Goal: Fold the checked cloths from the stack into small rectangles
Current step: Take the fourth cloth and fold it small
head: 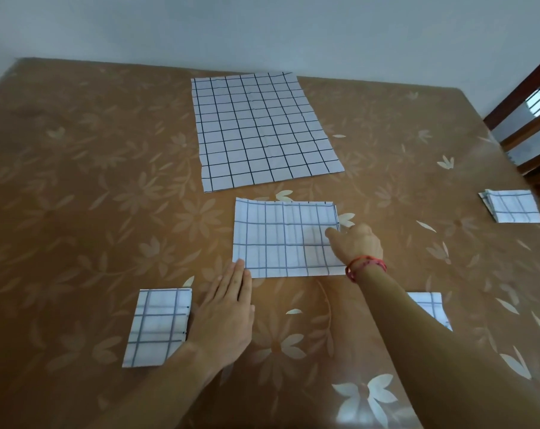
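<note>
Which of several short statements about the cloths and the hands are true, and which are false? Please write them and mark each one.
1. The left hand lies flat, its fingertips at the near left corner of the half-folded cloth. True.
2. The red bracelet is on the left wrist. False: it is on the right wrist.
3. The large unfolded cloth lies beyond the half-folded cloth. True.
4. The right hand rests on the large unfolded cloth. False: it is at the right edge of the half-folded cloth.
5. No cloth is folded small yet. False: a small folded cloth lies beside the left hand.
</note>
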`<action>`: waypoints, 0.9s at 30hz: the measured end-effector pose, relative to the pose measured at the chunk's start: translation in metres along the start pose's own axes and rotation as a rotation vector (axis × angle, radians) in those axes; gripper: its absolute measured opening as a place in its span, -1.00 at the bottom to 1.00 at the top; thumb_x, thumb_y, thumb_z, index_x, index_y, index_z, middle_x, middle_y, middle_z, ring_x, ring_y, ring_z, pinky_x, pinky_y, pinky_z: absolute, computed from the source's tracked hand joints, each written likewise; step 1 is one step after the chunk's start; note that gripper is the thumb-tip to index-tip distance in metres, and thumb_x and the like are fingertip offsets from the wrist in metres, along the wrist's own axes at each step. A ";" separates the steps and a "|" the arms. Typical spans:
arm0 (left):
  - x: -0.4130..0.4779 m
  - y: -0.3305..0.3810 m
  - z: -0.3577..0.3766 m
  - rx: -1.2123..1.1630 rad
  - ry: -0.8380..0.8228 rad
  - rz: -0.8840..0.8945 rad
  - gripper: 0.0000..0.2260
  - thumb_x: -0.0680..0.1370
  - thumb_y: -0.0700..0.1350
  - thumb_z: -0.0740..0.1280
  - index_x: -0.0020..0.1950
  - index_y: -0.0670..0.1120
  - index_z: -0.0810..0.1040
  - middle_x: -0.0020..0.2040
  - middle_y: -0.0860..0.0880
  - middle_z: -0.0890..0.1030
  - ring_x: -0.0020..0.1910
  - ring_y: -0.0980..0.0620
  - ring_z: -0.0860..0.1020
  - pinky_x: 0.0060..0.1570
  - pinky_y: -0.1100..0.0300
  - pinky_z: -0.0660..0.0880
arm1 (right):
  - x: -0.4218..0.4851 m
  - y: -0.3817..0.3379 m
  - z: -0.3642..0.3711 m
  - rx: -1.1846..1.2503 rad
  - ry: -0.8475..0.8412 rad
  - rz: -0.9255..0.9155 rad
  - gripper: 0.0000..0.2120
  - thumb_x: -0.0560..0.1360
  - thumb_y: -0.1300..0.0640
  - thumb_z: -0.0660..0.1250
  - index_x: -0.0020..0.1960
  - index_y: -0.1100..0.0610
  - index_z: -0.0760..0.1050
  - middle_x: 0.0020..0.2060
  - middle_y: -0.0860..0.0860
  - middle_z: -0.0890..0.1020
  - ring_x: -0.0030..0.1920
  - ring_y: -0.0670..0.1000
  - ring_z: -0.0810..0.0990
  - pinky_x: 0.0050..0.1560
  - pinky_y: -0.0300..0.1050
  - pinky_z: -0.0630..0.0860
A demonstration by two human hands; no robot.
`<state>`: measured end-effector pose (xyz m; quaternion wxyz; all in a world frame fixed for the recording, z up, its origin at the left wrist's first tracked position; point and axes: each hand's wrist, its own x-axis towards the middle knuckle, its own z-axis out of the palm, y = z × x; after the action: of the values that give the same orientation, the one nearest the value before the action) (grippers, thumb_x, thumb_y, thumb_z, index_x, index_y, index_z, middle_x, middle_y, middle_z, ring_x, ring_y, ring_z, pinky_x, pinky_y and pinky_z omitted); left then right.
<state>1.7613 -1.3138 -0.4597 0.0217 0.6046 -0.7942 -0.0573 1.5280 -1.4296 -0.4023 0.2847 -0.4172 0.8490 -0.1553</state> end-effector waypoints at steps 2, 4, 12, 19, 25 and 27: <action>0.000 0.000 0.000 0.005 -0.014 -0.001 -0.48 0.59 0.01 -0.01 0.46 -0.23 0.31 0.49 -0.18 0.31 0.49 -0.09 0.25 0.37 -0.03 0.31 | 0.004 -0.002 -0.001 0.019 -0.010 0.031 -0.65 0.43 -0.08 0.36 0.06 0.16 0.52 -0.09 0.10 0.61 -0.07 0.17 0.56 -0.07 -0.03 0.50; 0.000 0.000 -0.001 0.000 -0.030 -0.001 -0.48 0.59 0.01 -0.01 0.46 -0.23 0.32 0.50 -0.18 0.30 0.49 -0.09 0.24 0.38 -0.02 0.29 | 0.006 -0.003 -0.003 0.046 -0.014 0.044 -0.62 0.40 -0.09 0.38 0.09 0.15 0.54 -0.03 0.12 0.63 0.01 0.19 0.59 0.01 0.00 0.54; -0.001 0.000 -0.004 -0.026 -0.065 -0.008 -0.49 0.59 0.01 0.00 0.45 -0.22 0.35 0.49 -0.18 0.31 0.49 -0.10 0.26 0.37 -0.04 0.31 | 0.010 -0.005 0.000 0.173 -0.109 0.027 -0.69 0.38 -0.08 0.47 -0.14 0.18 0.58 -0.28 0.04 0.63 -0.20 0.10 0.60 -0.27 -0.12 0.46; -0.002 -0.001 -0.007 -0.053 -0.082 -0.005 -0.46 0.60 0.05 -0.02 0.49 -0.21 0.29 0.52 -0.16 0.25 0.51 -0.07 0.19 0.41 -0.02 0.22 | 0.008 -0.003 -0.001 0.304 -0.037 -0.003 -0.75 0.39 0.09 0.43 -0.13 0.31 0.62 -0.17 0.21 0.70 -0.09 0.20 0.67 -0.07 0.08 0.61; 0.003 -0.003 -0.020 -0.098 -0.088 -0.020 -0.42 0.61 0.08 0.05 0.56 -0.20 0.10 0.57 -0.14 0.06 0.55 -0.02 -0.01 0.44 0.07 -0.10 | 0.001 0.013 -0.001 0.377 -0.026 0.005 -0.90 0.42 0.10 0.44 -0.26 0.06 0.59 -0.22 0.03 0.67 -0.16 0.07 0.65 -0.17 -0.10 0.55; 0.004 -0.003 -0.025 -0.184 -0.078 -0.017 -0.37 0.64 0.07 0.10 0.58 -0.14 -0.12 0.58 -0.06 -0.18 0.53 0.03 -0.24 0.36 0.19 -0.35 | -0.004 0.018 -0.003 0.409 0.022 -0.001 -0.91 0.42 0.12 0.44 -0.24 0.09 0.59 -0.22 0.02 0.66 -0.16 0.07 0.63 -0.17 -0.11 0.54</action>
<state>1.7657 -1.3200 -0.4358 0.0458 0.6042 -0.7806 -0.1534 1.5168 -1.4150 -0.4073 0.3542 -0.3496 0.8025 -0.3292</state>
